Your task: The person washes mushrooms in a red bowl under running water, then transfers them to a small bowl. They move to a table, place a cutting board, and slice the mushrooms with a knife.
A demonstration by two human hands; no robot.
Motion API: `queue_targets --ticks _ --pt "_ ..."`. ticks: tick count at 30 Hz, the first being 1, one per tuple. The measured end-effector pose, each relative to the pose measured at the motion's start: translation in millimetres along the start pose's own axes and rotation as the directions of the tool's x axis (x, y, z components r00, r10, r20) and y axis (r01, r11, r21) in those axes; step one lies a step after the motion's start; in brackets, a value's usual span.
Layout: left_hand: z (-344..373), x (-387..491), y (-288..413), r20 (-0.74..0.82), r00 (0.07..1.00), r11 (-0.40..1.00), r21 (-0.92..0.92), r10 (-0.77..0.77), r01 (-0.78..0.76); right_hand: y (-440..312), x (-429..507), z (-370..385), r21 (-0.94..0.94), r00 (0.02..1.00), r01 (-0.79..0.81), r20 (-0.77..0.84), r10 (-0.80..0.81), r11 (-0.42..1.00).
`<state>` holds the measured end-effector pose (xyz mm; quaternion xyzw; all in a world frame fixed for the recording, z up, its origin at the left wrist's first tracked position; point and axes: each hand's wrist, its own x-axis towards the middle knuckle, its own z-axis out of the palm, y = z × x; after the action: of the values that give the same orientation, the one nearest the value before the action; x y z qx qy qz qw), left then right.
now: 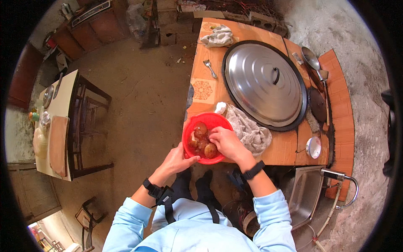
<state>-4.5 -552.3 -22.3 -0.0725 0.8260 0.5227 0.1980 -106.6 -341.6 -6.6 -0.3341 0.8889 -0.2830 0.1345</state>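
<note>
A red plastic basin (227,123) sits at the near left edge of the tiled stove top (274,151). Several brown round vegetables, probably potatoes (210,150), lie in it, apparently in water. My left hand (180,160) grips the basin's near left rim, thumb on the edge. Over the right rim reaches my right hand (227,141), its fingers bent down inside the basin beside the potatoes. Its fingertips are partly hidden, so whether they hold anything is unclear. A crumpled grey cloth (248,130) lies just right of the basin.
A large metal lid (255,85) covers a wok beyond the cloth. A spatula-like utensil (210,68) and another cloth (218,37) lie farther back. At right are a small bowl (313,147), a ladle (311,58) and a steel sink (307,192). A table (59,104) stands left.
</note>
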Motion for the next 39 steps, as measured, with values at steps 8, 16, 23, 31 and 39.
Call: queue_targets --ticks 8,16,23,31,39 --pt "11 1 -7 0.033 0.999 0.999 -0.025 -0.041 0.042 -35 21 38 -0.484 0.976 0.058 0.211 0.053 0.873" --pt "15 6 -19 0.022 0.993 0.983 -0.145 0.119 -0.115 15 42 6 0.126 0.985 -0.066 0.168 0.044 0.99" --pt "13 9 -18 0.092 0.996 0.997 -0.079 0.016 -0.009 1 22 -31 0.276 0.964 -0.219 0.208 0.164 0.936" --pt "14 7 -18 0.032 0.995 0.991 -0.093 0.096 -0.093 -28 31 26 -0.375 0.932 0.103 0.361 0.043 0.921" --pt "11 -6 4 0.073 0.992 0.975 -0.189 -0.102 0.114 12 55 20 0.215 0.949 -0.006 0.31 -0.063 0.977"
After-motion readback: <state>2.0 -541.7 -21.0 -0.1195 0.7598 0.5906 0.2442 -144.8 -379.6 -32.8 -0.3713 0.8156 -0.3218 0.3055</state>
